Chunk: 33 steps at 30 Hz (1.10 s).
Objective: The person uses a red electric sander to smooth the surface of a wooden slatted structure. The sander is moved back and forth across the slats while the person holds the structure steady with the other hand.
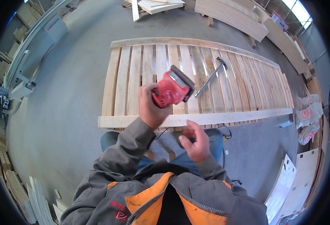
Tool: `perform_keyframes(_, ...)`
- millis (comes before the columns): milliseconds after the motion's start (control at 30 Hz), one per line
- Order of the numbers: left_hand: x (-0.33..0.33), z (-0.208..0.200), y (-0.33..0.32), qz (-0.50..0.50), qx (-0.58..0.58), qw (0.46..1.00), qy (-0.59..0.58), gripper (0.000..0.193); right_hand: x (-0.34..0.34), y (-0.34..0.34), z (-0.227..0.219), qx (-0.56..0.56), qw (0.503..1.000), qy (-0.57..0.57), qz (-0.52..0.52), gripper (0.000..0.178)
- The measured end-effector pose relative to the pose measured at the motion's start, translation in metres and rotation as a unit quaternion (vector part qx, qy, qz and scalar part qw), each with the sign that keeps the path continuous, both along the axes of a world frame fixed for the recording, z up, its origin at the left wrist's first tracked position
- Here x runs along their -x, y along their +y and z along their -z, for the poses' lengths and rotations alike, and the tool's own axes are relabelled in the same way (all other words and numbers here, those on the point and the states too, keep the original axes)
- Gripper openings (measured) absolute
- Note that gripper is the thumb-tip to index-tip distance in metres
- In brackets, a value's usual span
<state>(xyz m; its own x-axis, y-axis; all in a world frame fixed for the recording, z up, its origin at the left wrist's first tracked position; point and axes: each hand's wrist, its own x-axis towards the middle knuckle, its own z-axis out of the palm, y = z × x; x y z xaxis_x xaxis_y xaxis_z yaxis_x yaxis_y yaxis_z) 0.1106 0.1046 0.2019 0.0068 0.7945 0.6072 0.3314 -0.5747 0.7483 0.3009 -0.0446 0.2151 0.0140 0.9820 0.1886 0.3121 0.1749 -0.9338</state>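
Observation:
My left hand (152,107) is closed round the body of a red electric sander (171,89), held up over the slats with its dark sanding base turned to the upper right. Nothing shows in my right hand (195,141); its fingers are loosely bent and the thumb stands apart, just short of the near rail. Below both is a long wooden slatted frame (135,119), with pale boards set across between two rails. A claw hammer (212,78) with a metal handle lies aslant on the slats, right of the sander. Part of a black cord (162,133) hangs below the near rail.
Wooden boards (230,18) are stacked at the far right, and more sheets (157,5) lie on a pallet at the far side. A long machine (27,80) stands at the left. Printed sacks (308,116) and leaning panels (290,187) are on the right.

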Motion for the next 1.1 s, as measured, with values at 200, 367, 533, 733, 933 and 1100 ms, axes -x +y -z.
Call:
perform_keyframes(200,-0.048,-0.01,-0.069,-0.043,-0.001,0.998,-0.044,0.078,0.026,-0.003,-0.011,-0.032,0.998,0.049,-0.008,0.085)
perform_keyframes(367,-0.052,-0.003,-0.089,-0.056,0.011,0.997,-0.045,0.081,0.035,-0.011,-0.02,-0.032,0.997,0.063,-0.017,0.083)
perform_keyframes(533,-0.049,-0.01,-0.091,-0.076,-0.003,0.996,-0.04,0.083,0.046,-0.008,-0.022,-0.052,0.991,0.116,-0.028,0.084)
perform_keyframes(733,-0.049,-0.014,-0.091,-0.086,-0.028,0.994,-0.065,0.082,0.05,0.003,-0.019,-0.064,0.991,0.116,-0.032,0.094)
perform_keyframes(933,-0.037,-0.025,-0.097,-0.057,-0.059,0.996,-0.028,0.079,0.056,0.011,-0.029,-0.02,0.973,0.226,-0.031,0.112)
perform_keyframes(1100,-0.03,-0.026,-0.105,-0.021,-0.051,0.998,-0.016,0.067,0.049,0.031,-0.023,0.012,0.946,0.322,-0.034,0.115)
